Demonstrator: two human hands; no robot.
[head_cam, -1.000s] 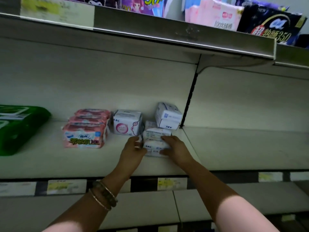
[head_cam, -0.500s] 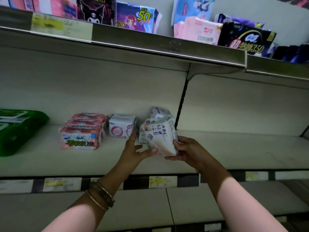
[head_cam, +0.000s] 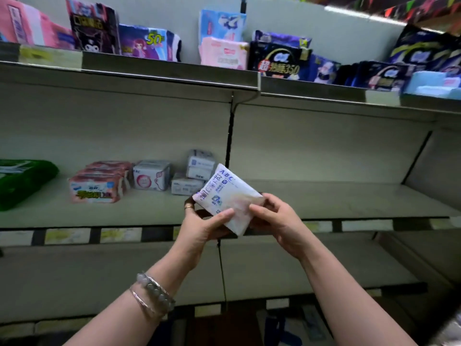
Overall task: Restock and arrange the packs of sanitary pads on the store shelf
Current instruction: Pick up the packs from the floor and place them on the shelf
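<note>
Flat, perhaps plastic pack (head_cam: 225,196) now off shelf (head_cam: 324,203); left hand (head_cam: 199,228), right hand (head_cam: 279,221): grip clamped on it.

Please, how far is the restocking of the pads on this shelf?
Done: pink packs and small white packs sit on the middle shelf. In hand: left hand and right hand hold a white ABC pack, off the shelf. Left: placing it; much bare board shows to the right.
</note>
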